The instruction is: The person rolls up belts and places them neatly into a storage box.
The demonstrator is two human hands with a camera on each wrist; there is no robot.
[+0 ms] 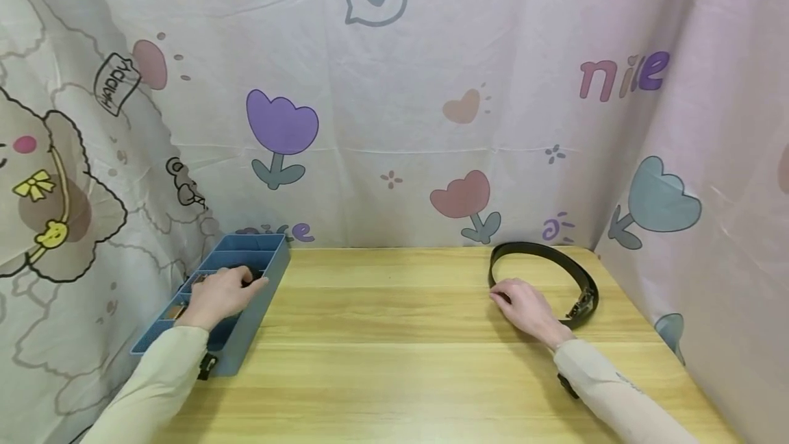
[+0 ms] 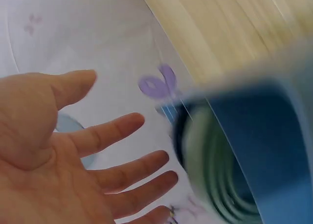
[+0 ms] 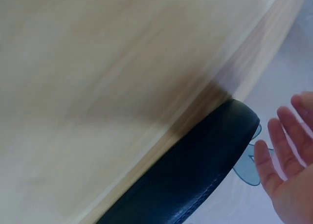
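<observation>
A blue divided storage box (image 1: 259, 317) stands at the left of the table. Over its compartments reaches my left hand (image 1: 220, 297); in the left wrist view its fingers (image 2: 117, 132) are spread and hold nothing. Beside them in that view, a blurred green coiled strap (image 2: 208, 158) sits in a compartment. A black belt (image 1: 545, 250) lies in an open loop at the right, its metal buckle (image 1: 582, 303) on the loop's right side. My right hand (image 1: 527, 310) is at the loop's near left; in the right wrist view its loosely extended fingers (image 3: 283, 138) appear apart from the black leather (image 3: 195, 160).
Wood-grain table (image 1: 382, 348) lies between the box and the belt. A printed curtain (image 1: 394, 88) hangs along the back and both sides. Brownish items (image 1: 176, 311) show in the box's left compartments, and a black item (image 1: 254, 273) is partly hidden by the left hand.
</observation>
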